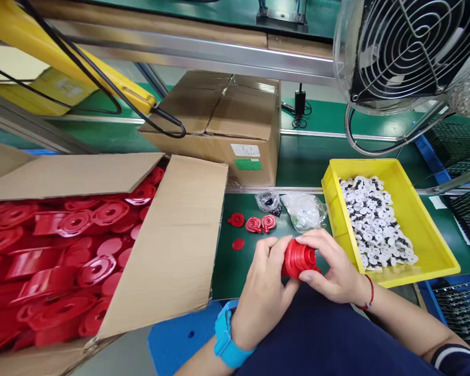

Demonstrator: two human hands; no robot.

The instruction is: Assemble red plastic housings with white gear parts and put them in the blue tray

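Between both hands, just above the near edge of the green work surface, is a red round plastic part (298, 258) with a stepped, ringed end. My left hand (267, 277) wraps around its left side, a blue band on that wrist. On its right side, the fingers and thumb of my right hand (329, 263) grip the top and lower rim. Beyond the hands lie several small red round pieces (254, 224) and a flat red disc (238, 244). Two clear plastic bags (304, 211) with small parts lie near them.
At left stands an open carton (180, 235) full of red plastic parts (82, 250). A closed cardboard box (219, 120) sits behind. To the right, a yellow bin (423, 235) holds many white-and-black small parts (376, 222). A fan (407, 47) hangs at upper right.
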